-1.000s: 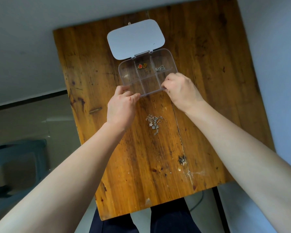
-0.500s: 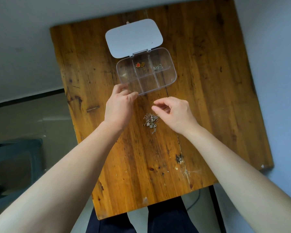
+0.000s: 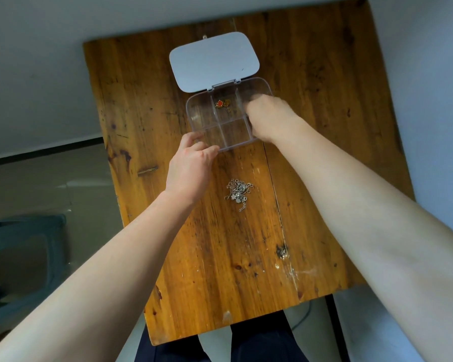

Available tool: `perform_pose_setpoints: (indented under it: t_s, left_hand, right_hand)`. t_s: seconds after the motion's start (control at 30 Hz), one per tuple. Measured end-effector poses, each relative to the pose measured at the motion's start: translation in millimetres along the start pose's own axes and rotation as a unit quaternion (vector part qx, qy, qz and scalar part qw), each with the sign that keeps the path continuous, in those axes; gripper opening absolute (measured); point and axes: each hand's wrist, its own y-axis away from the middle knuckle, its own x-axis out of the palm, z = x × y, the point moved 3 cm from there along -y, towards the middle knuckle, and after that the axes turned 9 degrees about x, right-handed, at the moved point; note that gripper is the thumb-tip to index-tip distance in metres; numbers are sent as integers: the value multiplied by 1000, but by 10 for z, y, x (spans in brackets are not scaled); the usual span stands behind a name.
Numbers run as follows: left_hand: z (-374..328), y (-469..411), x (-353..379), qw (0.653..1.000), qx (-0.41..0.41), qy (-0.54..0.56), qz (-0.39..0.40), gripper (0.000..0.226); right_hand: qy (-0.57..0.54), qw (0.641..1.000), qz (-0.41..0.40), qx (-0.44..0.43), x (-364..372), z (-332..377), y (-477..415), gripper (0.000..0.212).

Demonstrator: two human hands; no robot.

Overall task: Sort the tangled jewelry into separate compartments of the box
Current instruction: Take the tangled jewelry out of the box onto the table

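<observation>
Clear compartment box (image 3: pixel 202 113) sits open on wooden bench (image 3: pixel 311 74), white lid (image 3: pixel 213 61) flipped back flat behind it. Left hand (image 3: pixel 191 168) grips the box's near-left corner, fingers curled on the rim. Right hand (image 3: pixel 268 120) reaches over the box's right-side compartments, blurred; fingers bunched, cannot tell if anything is pinched. Red-and-gold piece (image 3: pixel 222 103) lies in back middle compartment. Tangled silver jewelry pile (image 3: pixel 239 192) rests on bench, near the box's front edge, between the forearms, untouched.
</observation>
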Motion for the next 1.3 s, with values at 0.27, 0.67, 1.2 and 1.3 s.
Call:
perform_pose_setpoints:
  t_s: [0.27,0.67,1.2,1.3]
  left_hand:
    - [7,-9,0,1000,9,-1,6,23]
    - [100,-298,-147,997,42,34,51,31]
    - [53,-1156,97,951,102,-221,189,42]
    - [0,-1188,96,956,96,-210,180,23]
  right_hand:
    - [19,1000,24,4,-34,-37,-96,19]
    - [-74,997,-10,30,-62,-82,-286,15]
    - [-383,905,-168,82,188,-370,280,4]
    - [-440,872,-171,128,295,-418,490,1]
